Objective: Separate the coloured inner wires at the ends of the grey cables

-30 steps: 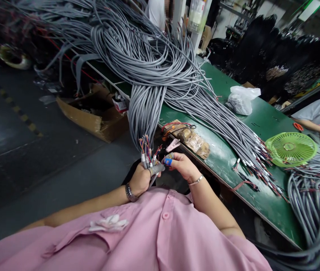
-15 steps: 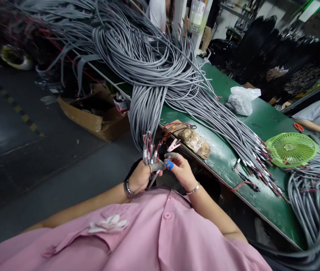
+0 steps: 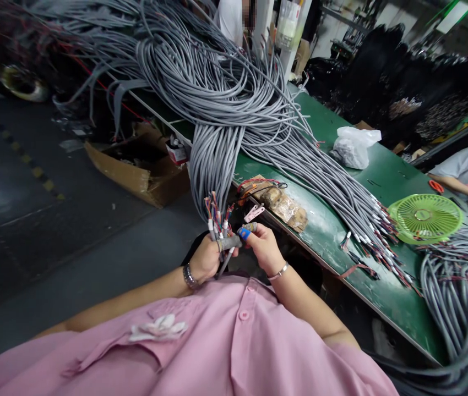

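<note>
Just off the near edge of the green-topped bench (image 3: 395,170), the person's left hand (image 3: 206,257) is curled round a bundle of round grey cable ends (image 3: 218,223), their white collars and loose coloured wires poking up above the fingers, the grey-wrapped thumb lying across them. At that thumb's tip, right beside the bundle, the right hand (image 3: 265,246) has its blue-wrapped thumb and grey-covered forefinger close together; whether they pinch something, I can't tell. Beyond them, a pink clip (image 3: 254,213) sits by the bench's edge.
</note>
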